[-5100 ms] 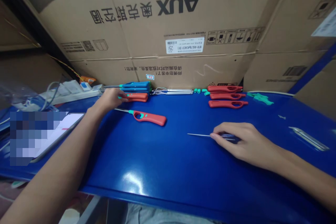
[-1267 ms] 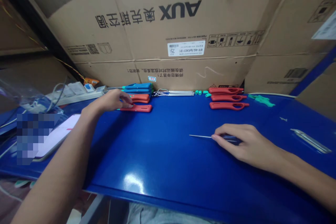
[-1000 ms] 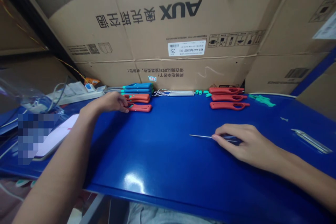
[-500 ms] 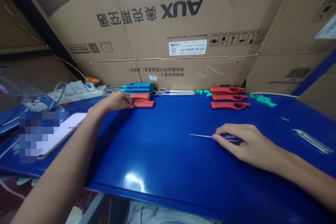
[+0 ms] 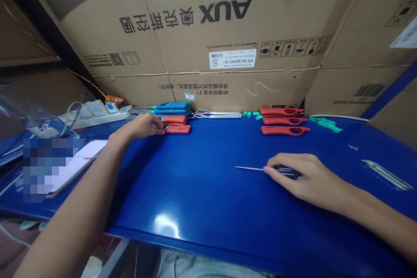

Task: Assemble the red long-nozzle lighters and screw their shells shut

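Observation:
My left hand [image 5: 146, 126] reaches to the back left, its fingers closed on the near red stick lighter [image 5: 177, 129], which lies on the table. The hand hides part of that lighter. Just behind it lies an orange-red lighter [image 5: 174, 120], and beyond that are blue stick lighters [image 5: 172, 109] with metal tubes pointing left. At the right, my right hand [image 5: 295, 173] is wrapped around the dark handle of a screwdriver [image 5: 249, 168]. The thin metal shaft points left, just above or on the blue table [image 5: 202, 191]; I cannot tell which.
Red handle shells [image 5: 286, 131] lie at the back right beside green plastic parts [image 5: 327, 124]. Metal tubes with wires [image 5: 224, 115] lie at the back middle. A bag of metal tubes [image 5: 387, 175] is at the right, a phone [image 5: 80, 165] at the left. A cardboard wall [image 5: 182, 52] stands behind.

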Motion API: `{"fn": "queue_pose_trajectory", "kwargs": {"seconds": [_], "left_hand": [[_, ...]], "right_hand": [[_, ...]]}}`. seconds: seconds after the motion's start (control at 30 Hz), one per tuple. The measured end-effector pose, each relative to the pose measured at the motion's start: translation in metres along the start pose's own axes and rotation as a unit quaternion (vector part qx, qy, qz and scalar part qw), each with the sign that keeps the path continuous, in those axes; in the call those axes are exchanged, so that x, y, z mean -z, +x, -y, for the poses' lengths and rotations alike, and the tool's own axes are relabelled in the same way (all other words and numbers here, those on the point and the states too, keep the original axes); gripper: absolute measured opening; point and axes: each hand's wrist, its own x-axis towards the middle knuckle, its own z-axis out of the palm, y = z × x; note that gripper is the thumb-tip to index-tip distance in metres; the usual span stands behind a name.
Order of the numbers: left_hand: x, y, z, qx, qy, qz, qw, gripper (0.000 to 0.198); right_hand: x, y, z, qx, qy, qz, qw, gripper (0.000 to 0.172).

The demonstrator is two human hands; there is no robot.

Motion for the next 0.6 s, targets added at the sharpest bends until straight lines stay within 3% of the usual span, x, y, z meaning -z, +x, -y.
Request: {"fn": "queue_pose_trajectory", "kwargs": {"seconds": [0.43,0.6], "left_hand": [[0.008,-0.006,0.013,0.020,-0.031,0.029,0.999,0.028],[0.007,-0.006,0.024,0.035,-0.053,0.011,0.998,0.023]], "right_hand": [[-0.002,-0.001,-0.002,0.001,-0.001,-0.003,1.000,0.016],[-0.001,-0.001,-0.001,-0.002,0.000,0.002,1.000,0.015]]}}
